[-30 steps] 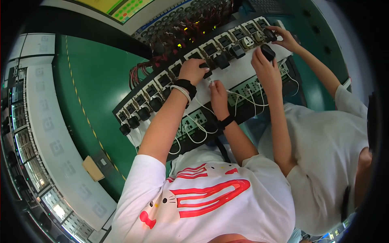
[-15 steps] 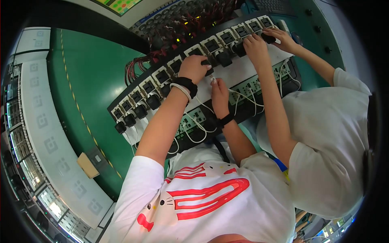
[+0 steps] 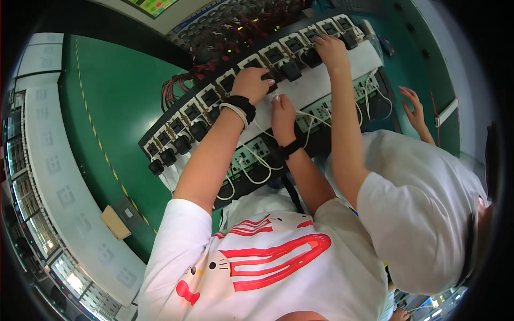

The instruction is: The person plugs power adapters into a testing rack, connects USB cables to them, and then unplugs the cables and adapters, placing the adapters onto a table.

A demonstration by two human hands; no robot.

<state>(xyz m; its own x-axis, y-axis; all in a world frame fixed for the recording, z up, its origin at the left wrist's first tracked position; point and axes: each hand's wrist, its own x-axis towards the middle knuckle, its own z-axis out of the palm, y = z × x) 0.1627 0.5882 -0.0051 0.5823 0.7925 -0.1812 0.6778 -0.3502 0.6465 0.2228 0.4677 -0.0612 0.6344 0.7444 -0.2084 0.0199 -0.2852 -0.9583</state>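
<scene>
My left hand point(image 3: 249, 84) is closed on a black power adapter point(image 3: 270, 82) at the middle of a long row of wall-type sockets point(image 3: 209, 96). Just below it, my right hand point(image 3: 282, 112) pinches the white plug of a cable point(image 3: 276, 98), close against the adapter's near side. Whether the plug sits inside the adapter is too small to tell. Other black adapters stand in the row, one point(image 3: 289, 70) right of my hands and several to the left, such as this adapter point(image 3: 199, 130).
A co-worker's hand point(image 3: 332, 52) rests at the row's right part; their other hand point(image 3: 413, 108) is off to the right. White cables point(image 3: 261, 160) loop from a green socket panel point(image 3: 249, 155) on the near side. Red wires point(image 3: 174, 91) bunch behind the row.
The co-worker's right hand has left the black adapter at the row's right end and swung out right. My hands keep their hold at the same adapter; the view has shifted slightly.
</scene>
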